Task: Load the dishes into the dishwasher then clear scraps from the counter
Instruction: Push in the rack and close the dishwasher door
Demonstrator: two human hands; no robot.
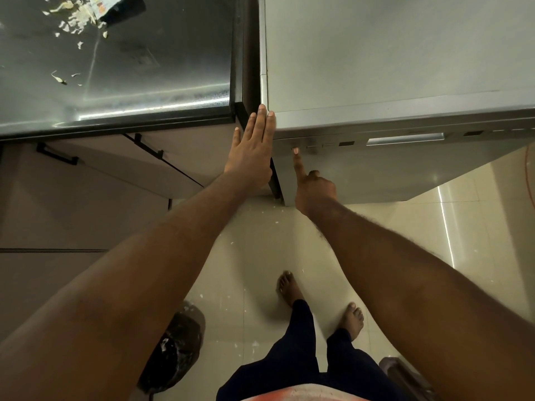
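Right hand (315, 189) seemingly presses the dishwasher panel (346, 144); left hand (252, 151) flat, palm hidden.

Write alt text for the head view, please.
The right hand presses its index finger on the control panel of the closed dishwasher; the left hand lies flat against the machine's top left corner. Scraps litter the counter at left.

No text can be read; print is seen on the crumpled packet (115, 8) at the far edge of the counter (173, 59) (patches of colour only, letters blurred); small marks are made out along the dishwasher control panel (347, 143), but nothing there can be deciphered.
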